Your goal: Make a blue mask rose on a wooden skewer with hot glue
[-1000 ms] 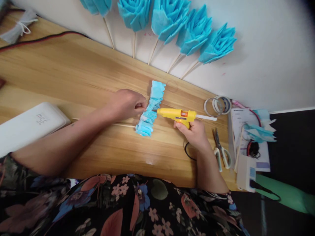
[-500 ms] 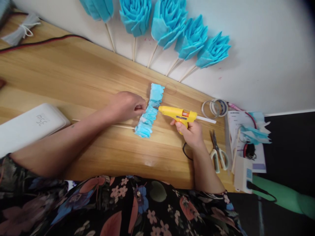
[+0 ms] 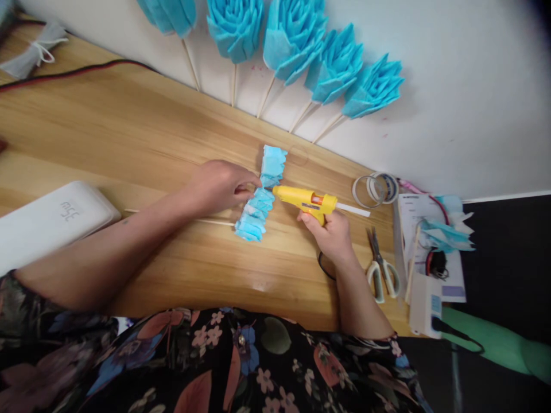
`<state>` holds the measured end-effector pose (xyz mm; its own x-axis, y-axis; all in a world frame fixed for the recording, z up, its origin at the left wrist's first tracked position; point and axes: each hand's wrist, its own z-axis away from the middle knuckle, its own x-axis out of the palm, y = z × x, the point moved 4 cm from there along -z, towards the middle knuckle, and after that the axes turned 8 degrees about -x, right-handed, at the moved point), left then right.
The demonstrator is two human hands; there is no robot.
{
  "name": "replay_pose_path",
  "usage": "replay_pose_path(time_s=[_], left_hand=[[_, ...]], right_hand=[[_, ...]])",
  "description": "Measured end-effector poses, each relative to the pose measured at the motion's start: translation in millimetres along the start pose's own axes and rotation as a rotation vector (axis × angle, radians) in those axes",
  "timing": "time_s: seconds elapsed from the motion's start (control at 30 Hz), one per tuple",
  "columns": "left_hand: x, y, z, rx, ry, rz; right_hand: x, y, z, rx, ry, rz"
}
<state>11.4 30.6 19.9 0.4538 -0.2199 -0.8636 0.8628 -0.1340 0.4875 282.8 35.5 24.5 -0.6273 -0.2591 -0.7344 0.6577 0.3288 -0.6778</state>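
Observation:
My right hand (image 3: pixel 331 234) is wrapped around a yellow glue gun (image 3: pixel 303 199), with a white glue stick (image 3: pixel 353 210) jutting from its back end. The nozzle points left, at the middle of a pleated light-blue strip (image 3: pixel 255 209) lying on the wooden table. At the strip's left edge is my left hand (image 3: pixel 219 186), index finger and thumb apart, the index tip at the pleats beside the nozzle. Under my left forearm runs a thin wooden stick (image 3: pixel 215 222), its right end reaching the lower part of the strip.
Several blue flowers on sticks (image 3: pixel 295 37) lean on the wall behind. To the right are tape rolls (image 3: pixel 383 188), scissors (image 3: pixel 379 267), papers (image 3: pixel 411 209) and a white box (image 3: pixel 425 304). At left are a white power bank (image 3: pixel 55 221) and a red-black cord (image 3: pixel 86 70).
My right hand has brought the glue gun slightly left, its nozzle now closer to the pleats. My left index finger and thumb have spread apart at the strip's edge.

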Motion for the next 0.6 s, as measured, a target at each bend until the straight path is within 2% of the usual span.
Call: replay_pose_path(time_s=[0.2, 0.37, 0.6], left_hand=[[-0.2, 2.3, 0.0, 0.072, 0.002, -0.039], [-1.5, 5.6, -0.1, 0.048, -0.033, -0.064], [-1.9, 4.5, -0.1, 0.042, -0.025, -0.038]], right_hand=[[-0.6, -4.2, -0.3, -0.020, 0.019, 0.035], [-1.9, -5.8, 0.1, -0.057, 0.057, 0.030], [-3.4, -3.0, 2.9, -0.062, 0.041, 0.049]])
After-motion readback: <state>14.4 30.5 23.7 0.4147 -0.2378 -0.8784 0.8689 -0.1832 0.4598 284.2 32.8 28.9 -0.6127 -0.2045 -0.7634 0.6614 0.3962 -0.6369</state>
